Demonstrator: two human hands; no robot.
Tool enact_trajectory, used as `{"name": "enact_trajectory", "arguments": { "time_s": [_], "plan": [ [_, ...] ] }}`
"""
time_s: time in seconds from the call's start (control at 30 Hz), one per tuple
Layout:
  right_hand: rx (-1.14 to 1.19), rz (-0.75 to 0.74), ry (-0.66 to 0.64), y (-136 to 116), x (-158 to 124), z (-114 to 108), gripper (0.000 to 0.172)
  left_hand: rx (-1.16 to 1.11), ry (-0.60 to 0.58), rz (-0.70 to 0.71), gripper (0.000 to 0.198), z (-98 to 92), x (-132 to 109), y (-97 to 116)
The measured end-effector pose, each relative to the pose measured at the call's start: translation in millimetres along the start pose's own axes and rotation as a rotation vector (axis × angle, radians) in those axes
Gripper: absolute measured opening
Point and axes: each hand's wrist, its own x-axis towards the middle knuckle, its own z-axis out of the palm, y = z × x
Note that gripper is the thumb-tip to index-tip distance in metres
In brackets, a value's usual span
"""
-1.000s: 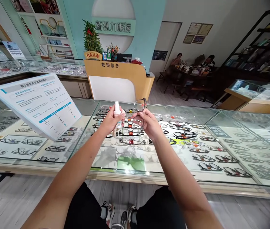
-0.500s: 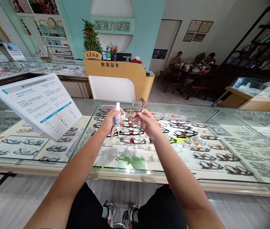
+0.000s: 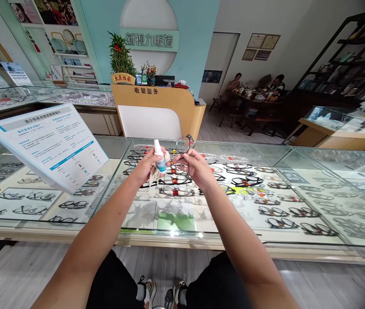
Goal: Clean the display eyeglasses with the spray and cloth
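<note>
Tilting slightly, spray bottle [image 3: 159,156] points nozzle-up in left hand [image 3: 146,166].

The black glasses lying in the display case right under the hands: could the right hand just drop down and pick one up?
Probably not. The right hand holds a pair of glasses, and the glass top of the case lies between it and the black frames below. No opening shows on this side.

Both arms outstretched; left hand [image 3: 146,166] grip closed; right hand [image 3: 196,168] grip closed, hands near
</note>
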Motion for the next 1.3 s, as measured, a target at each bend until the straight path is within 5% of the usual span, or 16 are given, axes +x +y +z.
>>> {"name": "enact_trajectory", "arguments": {
  "time_s": [0.23,0.5,0.67,0.87,1.3],
  "plan": [
    [-0.016,-0.008,-0.016,2,-2,3,0.052,-0.046,0.003,0.025,0.031,2.7,-1,3],
    [-0.027,-0.008,-0.017,4,-2,3,0.053,0.028,-0.026,0.001,0.032,-2.0,2,1],
    [-0.031,0.004,-0.020,3,-4,4,0.053,-0.050,-0.114,-0.130,0.057,-2.7,0,5],
    [-0.037,0.011,-0.024,2,-6,4,0.053,-0.080,-0.066,-0.309,0.081,0.0,-3,12],
    [-0.023,0.049,-0.062,5,-7,7,0.051,0.115,-0.075,-0.238,0.095,7.7,-3,14]
  ]
}}
